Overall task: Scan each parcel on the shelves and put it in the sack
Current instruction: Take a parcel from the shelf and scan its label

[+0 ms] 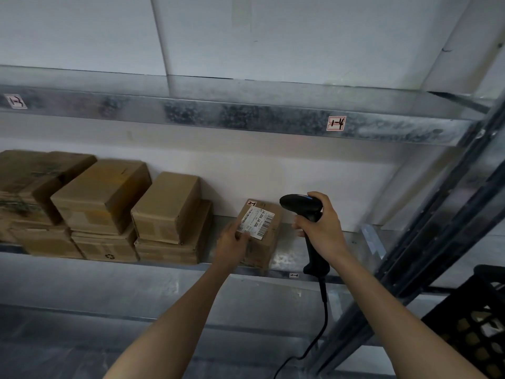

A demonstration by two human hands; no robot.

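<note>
A small brown parcel [263, 236] with a white barcode label on top sits on the metal shelf [289, 258]. My left hand [233, 246] grips its near left corner, thumb on the label. My right hand [319, 222] holds a black barcode scanner [303, 205] by the handle, its head aimed left at the parcel from just to the right. The scanner's black cable hangs down below my wrist. No sack is in view.
Several stacked cardboard boxes [109, 198] fill the same shelf to the left. An upper shelf beam [246, 116] with handwritten tags runs overhead. Steel uprights [442, 228] stand at the right, and a black plastic crate [481, 318] sits at the lower right.
</note>
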